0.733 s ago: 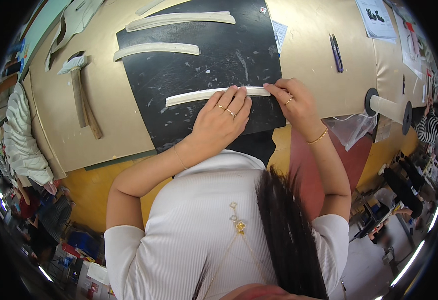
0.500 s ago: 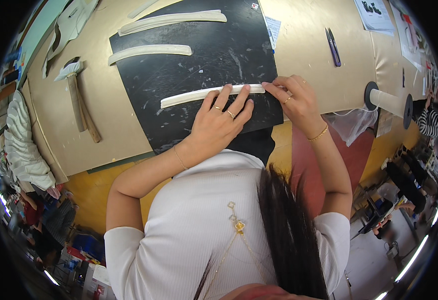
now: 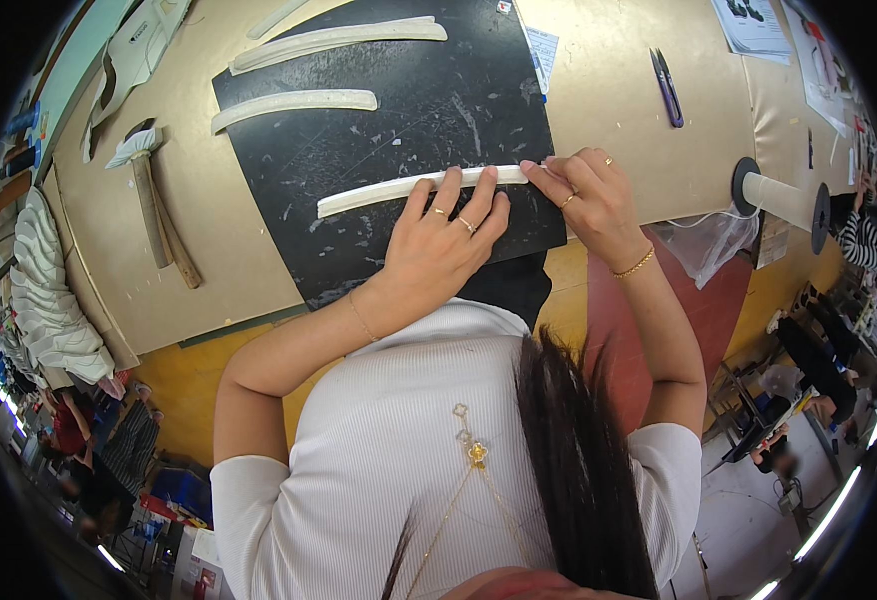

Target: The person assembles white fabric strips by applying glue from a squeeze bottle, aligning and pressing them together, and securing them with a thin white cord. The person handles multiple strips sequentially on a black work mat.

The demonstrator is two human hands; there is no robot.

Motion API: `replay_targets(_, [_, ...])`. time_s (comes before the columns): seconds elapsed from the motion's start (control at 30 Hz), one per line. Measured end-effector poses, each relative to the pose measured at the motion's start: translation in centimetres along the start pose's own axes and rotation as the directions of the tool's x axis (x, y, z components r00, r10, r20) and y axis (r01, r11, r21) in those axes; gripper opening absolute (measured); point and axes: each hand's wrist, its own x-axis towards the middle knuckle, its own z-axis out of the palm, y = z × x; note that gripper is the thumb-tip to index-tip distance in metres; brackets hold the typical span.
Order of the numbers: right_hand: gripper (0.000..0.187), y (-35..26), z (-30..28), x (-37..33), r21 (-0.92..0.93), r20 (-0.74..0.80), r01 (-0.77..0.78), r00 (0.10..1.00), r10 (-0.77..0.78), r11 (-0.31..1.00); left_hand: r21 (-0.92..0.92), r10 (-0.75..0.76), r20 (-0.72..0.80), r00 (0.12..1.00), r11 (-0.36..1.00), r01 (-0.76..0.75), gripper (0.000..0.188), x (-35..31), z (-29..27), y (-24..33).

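Fingertips of the left hand (image 3: pixel 439 250) lie spread and flat along a long cream strip (image 3: pixel 379 192), pressing it onto the black cutting mat (image 3: pixel 429 110); the right hand (image 3: pixel 589 200) pinches the strip's right end between thumb and forefinger, the other fingers curled loosely. That strip lies near the mat's lower edge, running left to right with a slight upward tilt. Two more cream strips lie higher on the same mat, one (image 3: pixel 294 102) at mid-left and one (image 3: pixel 334 40) near the top, which makes three in all. The mat sits on a tan workbench (image 3: pixel 619 90). To the left of the mat lies one hammer (image 3: pixel 154 200) with a wooden handle; to the right, one pair of purple snips (image 3: pixel 667 88) and one spool (image 3: pixel 774 195) at the bench's edge
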Motion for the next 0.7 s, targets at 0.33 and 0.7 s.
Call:
replay_targets(0.33, [0.038, -0.1, -0.3, 0.2, 0.006, 0.020, 0.011, 1.000, -0.011, 1.000, 0.049, -0.054, -0.041, 0.998, 0.997, 0.056, 0.055, 1.5, 0.8, 0.4])
replay_targets(0.7, [0.027, -4.3, -3.0, 1.5, 0.463, 0.355, -0.782, 0.596, 0.721, 0.419, 0.108, 0.019, -0.025, 1.000, 0.994, -0.016, 0.053, 2.0, 0.8, 0.2])
